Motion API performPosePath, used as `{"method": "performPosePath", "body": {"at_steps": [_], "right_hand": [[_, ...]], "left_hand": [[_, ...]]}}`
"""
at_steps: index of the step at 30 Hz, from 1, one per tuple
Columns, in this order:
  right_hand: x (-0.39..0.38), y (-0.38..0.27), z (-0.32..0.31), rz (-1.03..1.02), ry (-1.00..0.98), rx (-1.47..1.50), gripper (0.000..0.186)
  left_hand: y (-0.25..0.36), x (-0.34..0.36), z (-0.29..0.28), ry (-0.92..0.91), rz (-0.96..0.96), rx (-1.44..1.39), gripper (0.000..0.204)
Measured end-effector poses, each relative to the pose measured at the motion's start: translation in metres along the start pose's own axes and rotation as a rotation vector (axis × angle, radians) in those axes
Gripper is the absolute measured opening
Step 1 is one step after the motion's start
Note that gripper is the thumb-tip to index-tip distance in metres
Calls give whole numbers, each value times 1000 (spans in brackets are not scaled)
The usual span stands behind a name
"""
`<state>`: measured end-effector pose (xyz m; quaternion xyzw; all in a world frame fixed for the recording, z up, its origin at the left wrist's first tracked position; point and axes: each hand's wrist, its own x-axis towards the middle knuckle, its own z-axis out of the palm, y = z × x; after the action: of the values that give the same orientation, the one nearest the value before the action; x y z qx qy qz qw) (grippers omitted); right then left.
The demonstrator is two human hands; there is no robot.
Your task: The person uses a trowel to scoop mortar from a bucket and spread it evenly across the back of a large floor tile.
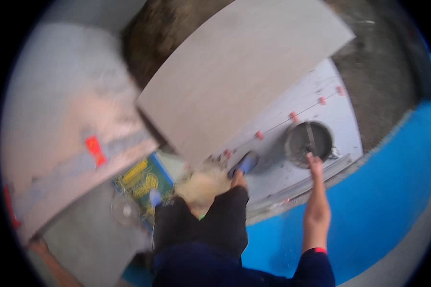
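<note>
My right hand (314, 161) is closed round the near end of a thin, straight grey tool (311, 135). The tool reaches across a round bucket (296, 155) with grey stuff inside; its exact kind is blurred. At the lower left, my left hand (39, 247) is at the near edge of a large pale slab (67, 138). Its fingers are smeared and partly hidden, so their grip does not show. An orange-red device (96, 150), narrow at its middle, sits on this slab, and another red piece (10, 208) shows at its left side.
A big beige panel (234, 67) lies ahead, partly over a white surface (342, 115) with several small red pieces along a line. A green and yellow box or bag (146, 179) is by my left foot. Bright blue flooring (368, 191) curves along the right.
</note>
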<state>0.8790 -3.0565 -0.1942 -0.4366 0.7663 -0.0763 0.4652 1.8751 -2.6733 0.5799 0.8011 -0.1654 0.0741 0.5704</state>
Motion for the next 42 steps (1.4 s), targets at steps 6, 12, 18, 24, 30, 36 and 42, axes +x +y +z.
{"method": "performPosePath", "body": {"at_steps": [6, 12, 18, 24, 30, 36, 42], "right_hand": [[20, -25, 12, -22, -102, -206, 47], [-9, 8, 28, -315, -192, -744, 77], [-95, -54, 63, -218, -663, -929, 61], [-202, -110, 118, -170, -1089, -1180, 66], [-246, -111, 135, -201, -980, -1585, 88], [-270, -78, 146, -389, -859, -1786, 92], [-267, -33, 164, -679, -739, -1780, 84]], "left_hand": [[-13, -86, 54, 440, -76, 374, 64], [-20, -50, -12, 297, -99, 589, 66], [-35, -88, 36, 240, 140, 505, 46], [-21, -129, 97, 428, -4, 663, 49], [-229, -272, 69, 357, 189, 774, 43], [-539, -762, 162, 180, -1340, 167, 58], [-674, -1068, 217, 494, -1916, -196, 89]]}}
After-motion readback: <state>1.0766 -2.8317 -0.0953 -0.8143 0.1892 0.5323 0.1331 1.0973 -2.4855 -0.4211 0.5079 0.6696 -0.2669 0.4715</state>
